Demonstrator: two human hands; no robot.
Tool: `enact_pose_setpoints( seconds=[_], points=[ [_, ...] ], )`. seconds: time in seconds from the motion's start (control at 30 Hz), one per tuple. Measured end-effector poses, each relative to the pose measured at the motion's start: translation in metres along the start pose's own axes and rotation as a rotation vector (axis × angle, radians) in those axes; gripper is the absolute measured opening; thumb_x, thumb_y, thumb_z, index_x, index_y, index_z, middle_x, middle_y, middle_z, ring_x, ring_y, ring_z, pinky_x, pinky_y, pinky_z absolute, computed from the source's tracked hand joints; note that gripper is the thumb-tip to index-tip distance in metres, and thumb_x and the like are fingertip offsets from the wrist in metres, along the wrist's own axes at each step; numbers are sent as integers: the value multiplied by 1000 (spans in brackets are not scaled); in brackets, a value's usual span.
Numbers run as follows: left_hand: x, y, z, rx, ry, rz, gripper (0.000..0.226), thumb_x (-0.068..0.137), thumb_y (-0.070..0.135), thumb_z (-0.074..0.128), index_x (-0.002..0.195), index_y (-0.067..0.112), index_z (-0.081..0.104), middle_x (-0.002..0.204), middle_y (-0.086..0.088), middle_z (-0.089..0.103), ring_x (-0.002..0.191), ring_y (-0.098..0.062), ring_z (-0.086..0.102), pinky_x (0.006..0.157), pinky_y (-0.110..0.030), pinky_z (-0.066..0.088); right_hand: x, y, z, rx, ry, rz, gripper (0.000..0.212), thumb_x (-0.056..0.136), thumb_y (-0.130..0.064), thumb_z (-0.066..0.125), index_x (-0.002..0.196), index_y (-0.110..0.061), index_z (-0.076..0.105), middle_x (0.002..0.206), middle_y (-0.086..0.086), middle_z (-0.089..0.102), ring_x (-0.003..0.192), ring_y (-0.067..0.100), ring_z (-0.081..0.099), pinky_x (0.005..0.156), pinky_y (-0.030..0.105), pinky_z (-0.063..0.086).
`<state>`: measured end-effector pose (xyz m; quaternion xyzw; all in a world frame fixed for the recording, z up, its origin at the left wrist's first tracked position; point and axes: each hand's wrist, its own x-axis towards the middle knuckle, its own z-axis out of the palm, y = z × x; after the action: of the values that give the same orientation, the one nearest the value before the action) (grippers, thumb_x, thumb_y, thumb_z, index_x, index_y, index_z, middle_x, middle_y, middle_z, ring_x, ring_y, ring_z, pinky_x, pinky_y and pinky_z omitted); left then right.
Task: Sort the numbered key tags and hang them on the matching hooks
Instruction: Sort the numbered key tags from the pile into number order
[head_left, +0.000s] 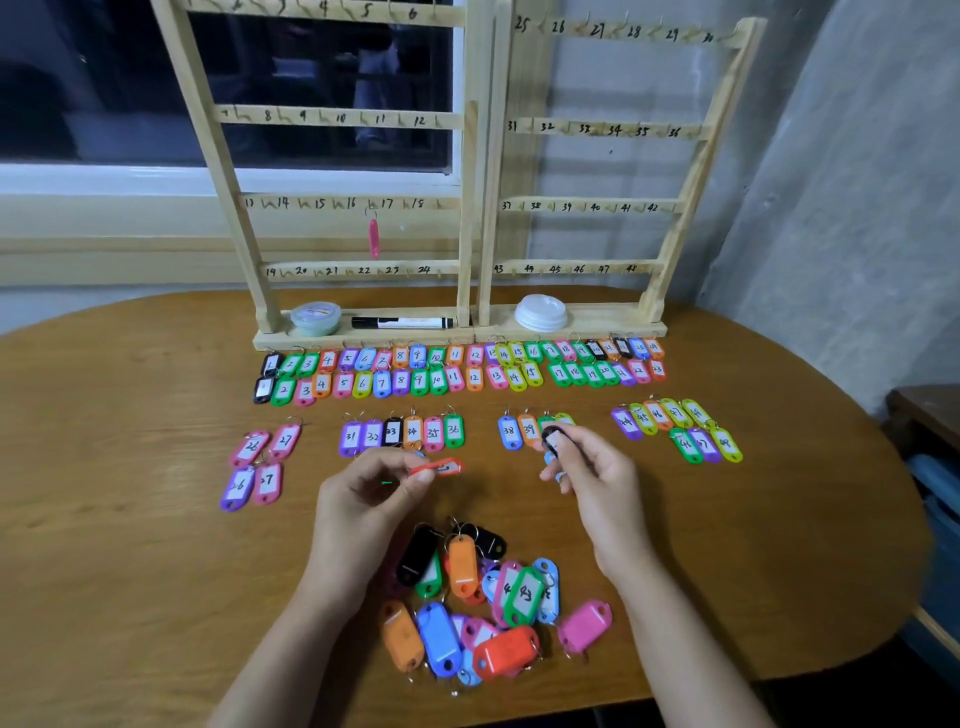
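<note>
The pile (467, 603) of unsorted tags lies at 6 o'clock on the table (130, 519), many of them face down or overlapping.

At 10 o'clock from the pile sits the 26–27 group (262, 462), four tags in two pairs. The left hand (363, 493), at 11 o'clock from the pile, pinches a red tag (439, 467) between thumb and fingertips and holds it flat just above the table. Its number is too blurred to read. Just beyond, at 12 o'clock from that hand, is the 31–36 group (402, 434). The right hand (592, 467), at 1 o'clock from the pile, grips a black tag (551, 439) in curled fingers right at the 38–39 group (519, 431). Its number cannot be read either. At 3 o'clock from that hand lies the 44–48 group (675, 426).

Further back, two long rows (457, 369) run from 1 to the twenties along the foot of the rack (467, 208). One pink tag (373, 238) hangs by hook 17.

The step in hand looks like sorting, with hanging barely begun. Next, each held tag needs its number read and a place beside its matching group. Then the pile needs more tags turned face up.
</note>
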<state>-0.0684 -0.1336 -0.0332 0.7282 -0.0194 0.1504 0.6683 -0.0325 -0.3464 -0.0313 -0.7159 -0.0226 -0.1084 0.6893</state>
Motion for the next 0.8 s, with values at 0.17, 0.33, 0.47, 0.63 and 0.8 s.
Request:
enact_pose_setpoints(
  seconds=[0.17,0.33,0.47,0.63,0.8],
  points=[
    [0,4,4,-108,47,-22,5,82,7,69,86,7,67,76,-3,66,70,-5,61,64,-14,48,-3,-3,-2,159,-64,63,40,98,7,38,122,-18,58,104,5,72,86,16,71,68,17,50],
    [-1,4,4,-135,54,-38,8,82,5,69,88,9,66,73,7,66,71,-3,61,64,-12,48,-4,-7,-3,340,-112,90,35,97,7,40,126,-12,49,114,14,69,101,26,69,78,24,55],
    [0,4,5,-129,60,-37,10,82,1,68,89,8,66,73,6,66,72,-3,61,65,-11,49,-5,-6,-2,358,-115,74,25,96,10,41,115,-4,49,117,18,61,99,29,69,79,24,55],
    [-1,4,3,-131,54,-44,10,82,3,69,90,9,66,76,5,66,73,-4,61,66,-11,49,-5,-7,-2,308,-78,69,14,92,6,52,97,-6,57,97,13,67,91,29,71,79,27,57],
    [-1,2,3,-123,50,-50,10,82,5,69,90,11,67,77,5,67,75,-5,62,66,-12,49,-4,-3,-4,182,-62,79,13,89,1,61,96,-10,63,88,9,71,81,13,65,73,20,51]
  ],
)
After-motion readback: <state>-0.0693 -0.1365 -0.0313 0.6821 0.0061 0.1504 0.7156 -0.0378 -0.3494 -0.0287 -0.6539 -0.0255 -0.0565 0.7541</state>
